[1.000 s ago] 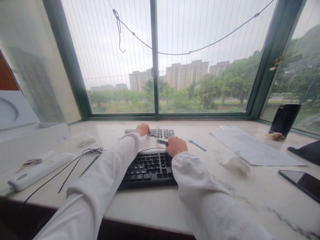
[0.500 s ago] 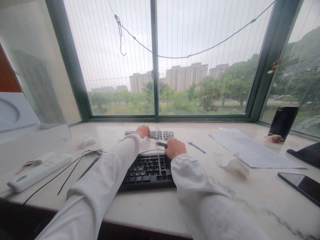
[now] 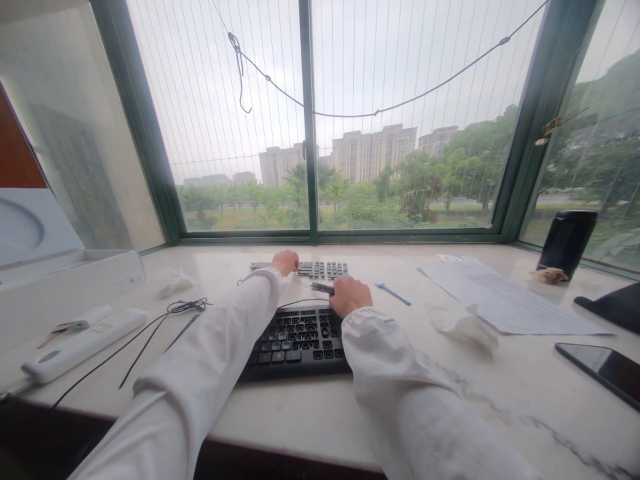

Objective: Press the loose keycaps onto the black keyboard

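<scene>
Head view: black keyboard (image 3: 300, 339), many keys stripped, lies toward the near edge of the bench (image 3: 280, 417), about midway along. Loose keycaps (image 3: 327, 269) stand in rows by the far edge, below the window. Left hand (image 3: 285, 262) down at these rows, fingers mostly hidden; cannot tell whether pinching or spread. Right hand (image 3: 351, 297) at keyboard's far right corner, closed around a slim dark tool (image 3: 321, 288), tip pointing left. Blue stick (image 3: 394, 294) just beyond, toward the bench's right edge.
</scene>
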`<state>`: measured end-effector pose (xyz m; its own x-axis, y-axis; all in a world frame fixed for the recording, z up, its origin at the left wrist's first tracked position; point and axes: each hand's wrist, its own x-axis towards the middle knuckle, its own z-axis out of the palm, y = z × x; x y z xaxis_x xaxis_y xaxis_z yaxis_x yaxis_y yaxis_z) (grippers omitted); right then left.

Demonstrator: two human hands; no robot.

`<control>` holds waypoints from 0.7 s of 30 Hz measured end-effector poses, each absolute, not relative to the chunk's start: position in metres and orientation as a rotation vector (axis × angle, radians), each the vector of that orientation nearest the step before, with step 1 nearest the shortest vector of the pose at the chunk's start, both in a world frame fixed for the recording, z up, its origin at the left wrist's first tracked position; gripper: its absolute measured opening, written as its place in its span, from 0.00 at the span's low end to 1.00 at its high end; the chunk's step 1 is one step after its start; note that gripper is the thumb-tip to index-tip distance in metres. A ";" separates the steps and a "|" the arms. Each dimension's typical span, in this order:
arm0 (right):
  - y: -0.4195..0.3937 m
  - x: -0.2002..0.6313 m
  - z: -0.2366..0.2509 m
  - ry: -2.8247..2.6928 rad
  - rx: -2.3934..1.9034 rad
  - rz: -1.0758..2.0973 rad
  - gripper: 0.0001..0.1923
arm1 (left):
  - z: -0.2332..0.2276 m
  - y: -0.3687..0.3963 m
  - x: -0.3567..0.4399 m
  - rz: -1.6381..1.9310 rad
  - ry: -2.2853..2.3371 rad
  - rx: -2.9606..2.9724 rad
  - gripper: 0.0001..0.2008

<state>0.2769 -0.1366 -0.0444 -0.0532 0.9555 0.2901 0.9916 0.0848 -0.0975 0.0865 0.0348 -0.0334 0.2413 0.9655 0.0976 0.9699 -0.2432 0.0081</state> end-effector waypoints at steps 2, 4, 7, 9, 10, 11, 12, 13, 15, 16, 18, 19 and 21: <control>-0.137 0.277 -0.044 -2.091 -1.941 -0.192 0.12 | -0.028 0.028 0.085 -0.141 -1.873 -2.419 0.09; -0.138 0.276 -0.043 -2.089 -1.937 -0.196 0.13 | -0.022 0.019 0.084 -0.156 -1.841 -2.411 0.10; -0.140 0.274 -0.041 -2.077 -1.926 -0.193 0.13 | -0.011 -0.004 0.080 -0.170 -1.784 -2.416 0.10; -0.142 0.273 -0.039 -2.080 -1.908 -0.178 0.14 | -0.003 -0.026 0.076 -0.168 -1.749 -2.425 0.09; -0.142 0.272 -0.039 -2.083 -1.897 -0.167 0.14 | 0.001 -0.039 0.075 -0.166 -1.729 -2.429 0.08; -0.143 0.271 -0.038 -2.084 -1.885 -0.156 0.15 | 0.005 -0.054 0.073 -0.169 -1.708 -2.434 0.08; -0.144 0.270 -0.037 -2.082 -1.873 -0.147 0.15 | 0.007 -0.069 0.072 -0.176 -1.675 -2.440 0.08; -0.145 0.269 -0.036 -2.073 -1.861 -0.140 0.16 | 0.009 -0.087 0.071 -0.191 -1.653 -2.447 0.08; -0.147 0.268 -0.035 -2.045 -1.835 -0.122 0.17 | 0.010 -0.123 0.069 -0.247 -1.636 -2.453 0.08; -0.148 0.268 -0.035 -2.029 -1.820 -0.104 0.17 | 0.008 -0.142 0.069 -0.289 -1.613 -2.455 0.09; -0.151 0.267 -0.034 -2.000 -1.793 -0.064 0.17 | -0.002 -0.178 0.068 -0.309 -1.593 -2.444 0.13; -0.152 0.267 -0.034 -1.989 -1.782 -0.053 0.17 | -0.008 -0.195 0.067 -0.323 -1.605 -2.409 0.15; -0.154 0.267 -0.033 -1.966 -1.759 -0.064 0.17 | -0.025 -0.223 0.064 -0.353 -1.612 -2.390 0.16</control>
